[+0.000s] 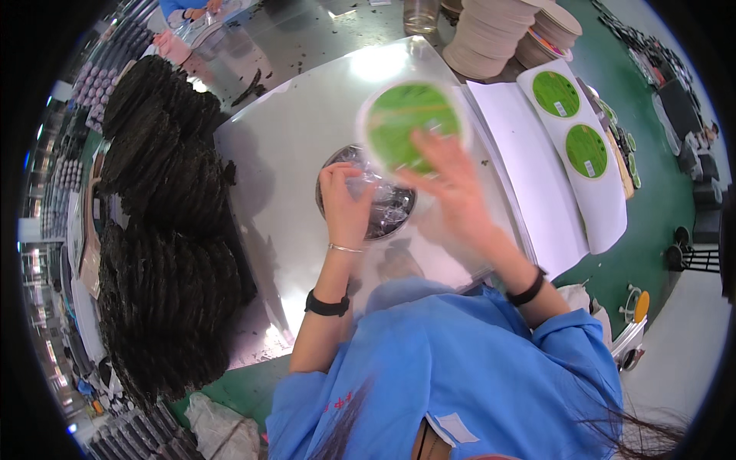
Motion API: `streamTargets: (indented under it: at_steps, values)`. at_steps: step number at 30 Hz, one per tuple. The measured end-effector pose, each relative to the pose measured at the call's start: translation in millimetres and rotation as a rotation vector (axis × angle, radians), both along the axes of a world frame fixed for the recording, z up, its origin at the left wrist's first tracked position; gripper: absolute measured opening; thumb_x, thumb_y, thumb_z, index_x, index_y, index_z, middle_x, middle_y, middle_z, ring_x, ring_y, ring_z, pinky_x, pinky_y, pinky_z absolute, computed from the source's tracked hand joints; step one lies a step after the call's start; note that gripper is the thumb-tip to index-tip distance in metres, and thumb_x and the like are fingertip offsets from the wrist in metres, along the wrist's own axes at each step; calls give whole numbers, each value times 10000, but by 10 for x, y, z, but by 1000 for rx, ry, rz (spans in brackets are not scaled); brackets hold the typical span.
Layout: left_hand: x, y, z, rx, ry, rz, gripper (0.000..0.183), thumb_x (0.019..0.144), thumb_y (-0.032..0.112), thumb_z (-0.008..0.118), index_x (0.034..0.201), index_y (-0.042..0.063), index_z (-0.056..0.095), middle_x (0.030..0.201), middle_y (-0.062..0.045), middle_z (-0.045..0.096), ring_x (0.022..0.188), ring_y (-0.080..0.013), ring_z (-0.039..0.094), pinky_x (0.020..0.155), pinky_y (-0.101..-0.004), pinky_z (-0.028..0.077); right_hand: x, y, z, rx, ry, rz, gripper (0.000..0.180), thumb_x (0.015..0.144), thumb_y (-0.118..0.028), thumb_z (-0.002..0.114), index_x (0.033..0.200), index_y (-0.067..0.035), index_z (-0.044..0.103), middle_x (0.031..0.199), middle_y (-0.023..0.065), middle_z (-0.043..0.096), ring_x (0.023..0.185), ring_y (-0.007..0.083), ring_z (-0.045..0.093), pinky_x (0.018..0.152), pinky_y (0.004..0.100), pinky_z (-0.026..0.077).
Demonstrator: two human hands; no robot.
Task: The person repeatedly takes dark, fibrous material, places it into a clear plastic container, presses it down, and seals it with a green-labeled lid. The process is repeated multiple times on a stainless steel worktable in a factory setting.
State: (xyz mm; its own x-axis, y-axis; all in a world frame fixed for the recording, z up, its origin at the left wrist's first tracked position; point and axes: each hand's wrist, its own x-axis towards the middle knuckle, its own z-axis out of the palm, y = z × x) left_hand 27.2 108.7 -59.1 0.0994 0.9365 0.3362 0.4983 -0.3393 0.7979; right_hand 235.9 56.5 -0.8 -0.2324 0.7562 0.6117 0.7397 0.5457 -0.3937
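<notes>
A round container [394,215] with dark contents under crinkled clear plastic film [397,195] stands on the metal tabletop before me. My left hand [348,198] is over its left side, fingers bent onto the film at the rim. My right hand [451,178] holds a round, white-edged disc with a green printed face [397,123], tilted and blurred, above the container's far right side. Its fingers lie across the printed face, and the disc hides part of the container's rim.
Tall piles of dark, dried seaweed-like sheets [167,241] line the left. Sheets of round green labels [586,152] lie on white paper [529,172] at right. Stacked cardboard discs [489,37] and a clear jar [420,17] stand behind. A co-worker's hands [201,11] show far left.
</notes>
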Motion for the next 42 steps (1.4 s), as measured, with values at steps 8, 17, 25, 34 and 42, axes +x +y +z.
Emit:
streamTargets:
  at_steps: [8,17,25,34,42]
  values:
    - [-35,16,-177,-90,-286,28,393,899,121,730,1242,14,570,1202,-97,652,1080,-205,636,920,-352,522,-485,59,-65,-581,399,222,385,946,-101,536,1304,-19,653,1501,193,531,1395,394,487,1187,463,366]
    - [-265,-7,279,-46,-140,-231,384,926,108,628,1290,-5,577,1275,-213,599,1199,-399,570,1035,-435,456,-703,585,-485,-548,369,295,554,1053,-214,436,1546,26,358,1675,190,255,1538,376,256,1266,467,180]
    - [-209,-53,-414,-223,-470,340,457,1066,206,571,1435,-58,519,1369,-181,619,1211,-242,618,1032,-348,491,-982,433,-577,-285,-453,172,666,999,-410,517,1522,-10,422,1675,146,250,1522,431,228,1258,569,119]
    - [-298,-41,-365,-271,-479,263,416,1039,223,594,1373,-25,582,1355,-178,634,1250,-268,604,1071,-370,463,-591,284,-500,-268,-414,-47,737,989,-467,547,1514,33,412,1663,158,289,1521,289,298,1271,459,151]
    - [-626,-62,-165,-723,-1096,31,391,1046,290,609,1368,68,591,1341,-58,633,1264,-195,559,1081,-346,438,-516,340,-808,-532,1086,-47,528,1021,-228,615,1477,-2,473,1536,182,469,1433,310,429,1191,421,319]
